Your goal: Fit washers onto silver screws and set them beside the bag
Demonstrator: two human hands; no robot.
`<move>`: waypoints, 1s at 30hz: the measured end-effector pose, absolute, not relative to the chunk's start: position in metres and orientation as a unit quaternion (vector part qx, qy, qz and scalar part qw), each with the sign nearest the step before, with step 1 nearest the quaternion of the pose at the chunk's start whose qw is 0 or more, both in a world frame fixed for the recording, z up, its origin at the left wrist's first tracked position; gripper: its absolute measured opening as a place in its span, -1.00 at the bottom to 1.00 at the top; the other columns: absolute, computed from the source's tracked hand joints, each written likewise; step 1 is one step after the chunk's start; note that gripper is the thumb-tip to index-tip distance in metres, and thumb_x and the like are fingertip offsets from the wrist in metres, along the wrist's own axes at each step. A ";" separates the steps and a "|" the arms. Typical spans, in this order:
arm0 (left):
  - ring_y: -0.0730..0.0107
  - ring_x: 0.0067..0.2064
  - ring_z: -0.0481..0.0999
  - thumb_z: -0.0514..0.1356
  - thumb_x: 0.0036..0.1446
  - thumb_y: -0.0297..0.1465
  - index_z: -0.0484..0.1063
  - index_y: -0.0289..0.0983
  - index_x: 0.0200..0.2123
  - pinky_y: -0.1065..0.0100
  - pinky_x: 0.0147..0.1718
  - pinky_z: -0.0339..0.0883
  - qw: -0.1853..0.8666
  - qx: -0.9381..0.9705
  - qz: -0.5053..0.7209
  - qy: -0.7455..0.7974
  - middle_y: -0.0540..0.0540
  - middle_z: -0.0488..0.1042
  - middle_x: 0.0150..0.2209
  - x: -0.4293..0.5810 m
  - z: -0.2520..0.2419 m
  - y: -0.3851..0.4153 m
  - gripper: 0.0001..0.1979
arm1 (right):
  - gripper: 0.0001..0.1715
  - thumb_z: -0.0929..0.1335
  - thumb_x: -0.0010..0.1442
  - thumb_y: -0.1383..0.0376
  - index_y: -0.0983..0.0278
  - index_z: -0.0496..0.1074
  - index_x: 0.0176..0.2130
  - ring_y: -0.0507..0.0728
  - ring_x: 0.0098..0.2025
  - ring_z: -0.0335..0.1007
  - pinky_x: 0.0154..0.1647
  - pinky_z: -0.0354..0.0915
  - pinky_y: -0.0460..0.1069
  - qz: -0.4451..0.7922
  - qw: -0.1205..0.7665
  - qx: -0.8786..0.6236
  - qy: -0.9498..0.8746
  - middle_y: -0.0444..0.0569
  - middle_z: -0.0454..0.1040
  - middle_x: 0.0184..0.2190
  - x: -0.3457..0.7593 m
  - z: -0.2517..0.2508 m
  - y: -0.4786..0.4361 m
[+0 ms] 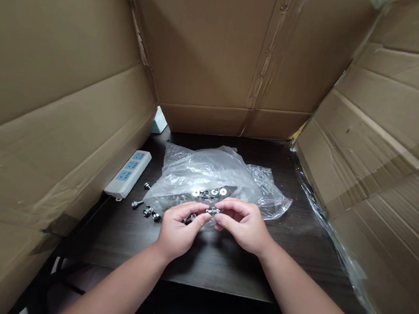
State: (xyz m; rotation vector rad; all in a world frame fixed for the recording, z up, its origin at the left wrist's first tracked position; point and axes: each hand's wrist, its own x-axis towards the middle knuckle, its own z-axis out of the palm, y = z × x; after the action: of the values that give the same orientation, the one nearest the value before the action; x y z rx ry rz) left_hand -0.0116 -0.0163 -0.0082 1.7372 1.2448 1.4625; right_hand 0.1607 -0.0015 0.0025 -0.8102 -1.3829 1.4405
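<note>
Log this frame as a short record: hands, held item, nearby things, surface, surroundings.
hands: left hand and right hand, fingertips meeting above the table
held item: small metal fastener, pinched by fingers of both hands
behind hands: clear plastic bag, washers on or in it
left of hands: loose bolts, white power strip
surface: dark table
surroundings: cardboard walls on three sides

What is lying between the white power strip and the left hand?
In the head view, several loose bolts lie on the table between power strip and left hand.
</note>
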 end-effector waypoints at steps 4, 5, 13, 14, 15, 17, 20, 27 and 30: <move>0.34 -0.38 0.58 0.30 -0.01 -0.46 0.56 -0.28 -0.39 0.39 -0.37 0.47 0.216 0.687 0.544 0.431 -0.08 0.60 -0.41 -0.011 -0.006 -0.016 -0.94 | -0.78 0.47 0.01 0.25 0.35 0.50 -0.34 0.01 -0.55 0.40 -0.51 0.36 -0.07 0.623 0.437 -0.351 -0.546 -0.08 0.47 -0.48 0.162 0.007 0.000; 0.36 -0.39 0.58 0.29 0.00 -0.47 0.56 -0.28 -0.38 0.41 -0.38 0.46 0.205 0.696 0.543 0.423 -0.08 0.60 -0.42 -0.012 -0.006 -0.016 -0.94 | -0.76 0.48 0.00 0.24 0.35 0.49 -0.34 0.00 -0.57 0.38 -0.52 0.34 -0.08 0.633 0.428 -0.354 -0.539 -0.09 0.46 -0.52 0.163 0.007 0.000; 0.38 -0.43 0.56 0.29 0.00 -0.50 0.56 -0.29 -0.37 0.44 -0.44 0.44 0.184 0.717 0.544 0.395 -0.08 0.58 -0.45 -0.010 -0.006 -0.015 -0.93 | -0.42 0.27 0.21 -0.04 0.39 0.39 -0.52 -0.04 -0.66 0.32 -0.62 0.21 -0.14 0.652 0.348 -0.381 -0.556 -0.09 0.39 -0.62 0.165 -0.005 0.005; 0.37 -0.42 0.56 0.29 0.00 -0.49 0.56 -0.29 -0.37 0.43 -0.43 0.44 0.193 0.711 0.544 0.402 -0.08 0.59 -0.44 -0.010 -0.006 -0.015 -0.93 | -0.39 0.23 0.22 -0.07 0.39 0.39 -0.51 -0.04 -0.66 0.33 -0.63 0.22 -0.13 0.650 0.348 -0.390 -0.550 -0.07 0.40 -0.60 0.164 -0.005 0.006; 0.36 -0.41 0.57 0.29 -0.01 -0.49 0.56 -0.29 -0.37 0.43 -0.42 0.45 0.205 0.702 0.544 0.411 -0.08 0.59 -0.43 -0.010 -0.006 -0.016 -0.93 | -0.38 0.22 0.22 -0.09 0.39 0.40 -0.47 -0.03 -0.65 0.34 -0.63 0.24 -0.13 0.651 0.354 -0.393 -0.544 -0.07 0.41 -0.57 0.163 -0.004 0.006; 0.35 -0.40 0.57 0.30 -0.01 -0.48 0.57 -0.28 -0.37 0.41 -0.40 0.45 0.240 0.678 0.546 0.430 -0.09 0.60 -0.40 -0.011 -0.006 -0.016 -0.93 | -0.44 0.23 0.21 -0.08 0.37 0.42 -0.35 -0.02 -0.62 0.37 -0.60 0.29 -0.11 0.654 0.376 -0.380 -0.536 -0.07 0.42 -0.51 0.162 -0.002 0.006; 0.40 -0.47 0.54 0.30 0.00 -0.42 0.57 -0.28 -0.36 0.42 -0.48 0.43 0.315 0.630 0.545 0.454 -0.09 0.60 -0.38 -0.012 -0.009 -0.016 -0.91 | -0.62 0.37 0.15 0.08 0.31 0.41 -0.16 -0.01 -0.54 0.42 -0.52 0.35 -0.08 0.638 0.416 -0.341 -0.550 -0.08 0.43 -0.39 0.162 0.001 0.003; 0.43 -0.54 0.49 0.31 -0.01 -0.38 0.57 -0.30 -0.34 0.43 -0.56 0.38 0.360 0.595 0.539 0.475 -0.10 0.59 -0.41 -0.013 -0.012 -0.015 -0.86 | -0.76 0.46 0.03 0.31 0.31 0.47 -0.25 -0.01 -0.55 0.40 -0.52 0.35 -0.09 0.618 0.457 -0.347 -0.538 -0.12 0.44 -0.46 0.161 0.001 -0.003; 0.35 -0.40 0.56 0.30 -0.01 -0.44 0.56 -0.30 -0.38 0.39 -0.40 0.45 0.281 0.644 0.547 0.454 -0.11 0.60 -0.39 -0.012 -0.010 -0.015 -0.92 | -0.77 0.48 0.01 0.29 0.33 0.48 -0.30 -0.02 -0.58 0.37 -0.57 0.32 -0.10 0.642 0.450 -0.357 -0.508 -0.10 0.46 -0.48 0.160 0.003 -0.002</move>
State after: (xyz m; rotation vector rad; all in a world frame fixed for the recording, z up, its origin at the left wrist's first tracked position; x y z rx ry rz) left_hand -0.0123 -0.0153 -0.0096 1.7265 1.2172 1.4660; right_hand 0.1597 -0.0021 0.0026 -0.8824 -1.2563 1.5877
